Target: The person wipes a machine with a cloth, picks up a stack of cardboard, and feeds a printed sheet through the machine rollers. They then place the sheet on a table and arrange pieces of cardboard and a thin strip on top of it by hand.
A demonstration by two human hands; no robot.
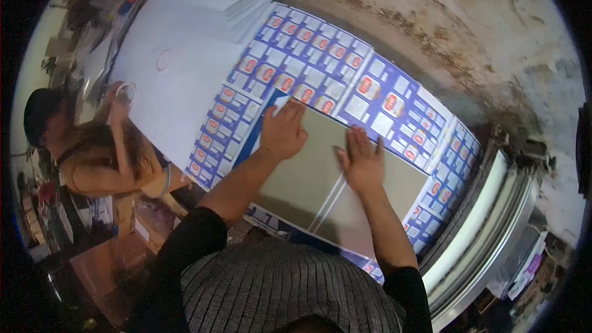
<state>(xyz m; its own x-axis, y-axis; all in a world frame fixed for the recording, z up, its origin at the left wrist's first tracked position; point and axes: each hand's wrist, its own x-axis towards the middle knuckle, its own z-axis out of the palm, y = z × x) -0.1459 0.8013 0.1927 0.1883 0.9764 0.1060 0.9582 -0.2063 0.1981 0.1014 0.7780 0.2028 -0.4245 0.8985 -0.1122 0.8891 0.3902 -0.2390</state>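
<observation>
Grey cardboard (302, 188) is laid on a blue printed sheet (382, 95) and is pressed flat by the left hand (283, 132) and the right hand (362, 163), both spread open with nothing gripped. Farther off, white sheets (216, 0) are stacked.

Work surface (154, 105), blue printed sheet (345, 80) (red labels), grey board (314, 172) on it, white sheet stack (240, 0)

2 hands (283, 132) (362, 163) flat on grey board (302, 182)
</observation>
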